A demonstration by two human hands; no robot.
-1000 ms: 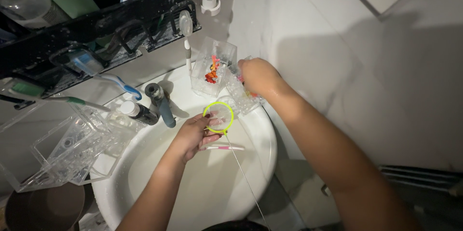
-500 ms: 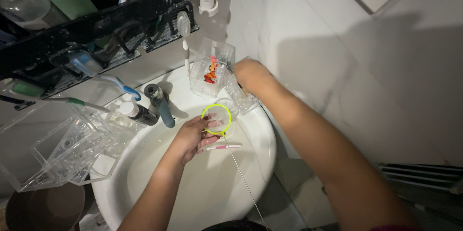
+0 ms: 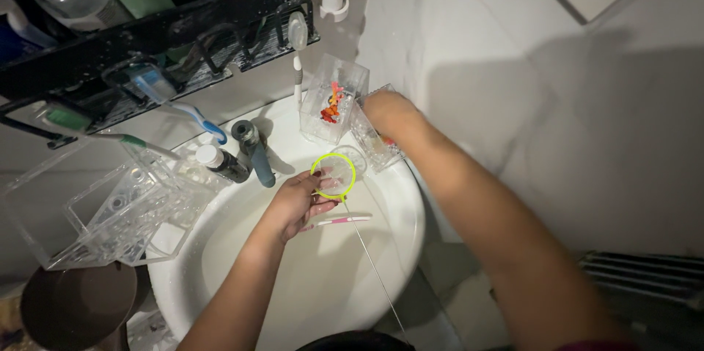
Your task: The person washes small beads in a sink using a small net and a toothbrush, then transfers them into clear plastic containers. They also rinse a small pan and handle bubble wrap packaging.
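Little has shifted: right hand stays gripping the clear container on the sink rim; left hand pinches the yellow-rimmed strainer just beside it.

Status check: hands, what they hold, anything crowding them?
Left hand holds yellow-rimmed cup over sink. Right hand grips clear box. Pink toothbrush lies just below cup.

Ring — neon yellow-green; basin white; rack black — toothbrush pink.

Bare forearms, ringless hands, no sleeves
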